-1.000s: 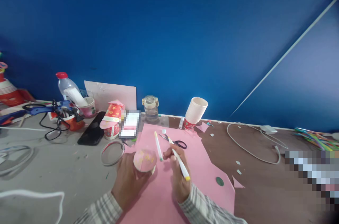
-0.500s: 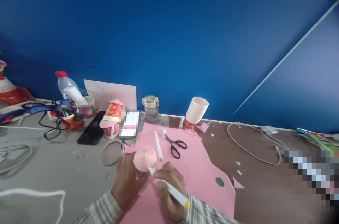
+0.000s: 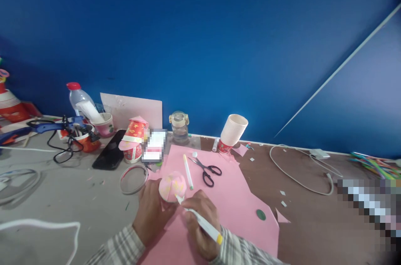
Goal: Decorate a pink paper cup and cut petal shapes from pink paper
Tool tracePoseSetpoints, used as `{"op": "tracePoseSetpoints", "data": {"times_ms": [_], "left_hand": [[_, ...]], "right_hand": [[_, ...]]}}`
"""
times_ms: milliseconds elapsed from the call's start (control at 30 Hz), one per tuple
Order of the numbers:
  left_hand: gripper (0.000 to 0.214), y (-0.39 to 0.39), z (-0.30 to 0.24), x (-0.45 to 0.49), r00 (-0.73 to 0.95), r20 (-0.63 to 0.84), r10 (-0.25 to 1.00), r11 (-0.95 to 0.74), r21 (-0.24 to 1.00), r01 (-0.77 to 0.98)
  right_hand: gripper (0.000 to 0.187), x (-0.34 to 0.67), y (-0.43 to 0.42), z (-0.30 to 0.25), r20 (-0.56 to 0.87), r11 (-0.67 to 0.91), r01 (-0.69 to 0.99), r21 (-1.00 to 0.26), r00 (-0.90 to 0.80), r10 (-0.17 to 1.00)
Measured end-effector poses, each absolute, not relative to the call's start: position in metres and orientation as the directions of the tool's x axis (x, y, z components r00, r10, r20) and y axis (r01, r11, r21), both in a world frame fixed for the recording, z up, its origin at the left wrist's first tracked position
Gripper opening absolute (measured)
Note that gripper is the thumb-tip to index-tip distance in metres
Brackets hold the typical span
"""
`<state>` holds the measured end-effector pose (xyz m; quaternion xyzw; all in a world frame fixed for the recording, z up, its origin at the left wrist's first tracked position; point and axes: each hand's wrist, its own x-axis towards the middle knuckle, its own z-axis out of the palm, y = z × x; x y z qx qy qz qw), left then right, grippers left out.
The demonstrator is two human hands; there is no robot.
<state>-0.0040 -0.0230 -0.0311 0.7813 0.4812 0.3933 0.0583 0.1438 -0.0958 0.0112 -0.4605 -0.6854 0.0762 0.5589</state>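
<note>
My left hand [image 3: 151,214] is wrapped round a small cup covered with a pink paper dome [image 3: 171,185], holding it tilted over the pink sheet [image 3: 232,198]. My right hand [image 3: 200,222] grips a white marker with a yellow end [image 3: 203,224], and its tip touches the lower right of the dome. A second white marker [image 3: 188,172] lies on the pink sheet just beyond the dome. Black-handled scissors [image 3: 206,170] lie to its right.
A stack of paper cups [image 3: 231,132] leans at the back. Left of the sheet are a decorated red cup [image 3: 133,145], a black phone [image 3: 109,155], a wire ring [image 3: 133,179], a bottle [image 3: 79,100] and a glue gun [image 3: 59,126]. A white cable [image 3: 297,173] runs right.
My right hand swung the marker down from above the scissors and put its tip against the pink dome; the left hand tilted the cup slightly. Little has moved in the last half second.
</note>
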Motion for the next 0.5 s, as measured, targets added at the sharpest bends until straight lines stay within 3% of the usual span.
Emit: {"op": "tracePoseSetpoints", "data": {"times_ms": [233,500], "left_hand": [[0.045,-0.0239,-0.0286,-0.0028,0.215,0.578,0.787,-0.529,0.453,0.718],[0.033,-0.0228,-0.0309,-0.0036,0.219,0.561,0.798,-0.525,0.470,0.710]], "right_hand": [[0.018,0.1473,-0.0961,0.0108,0.703,0.545,0.571,-0.614,0.082,0.706],[0.014,0.1425,-0.0972,0.0154,0.716,0.597,0.529,-0.603,0.028,0.698]]}}
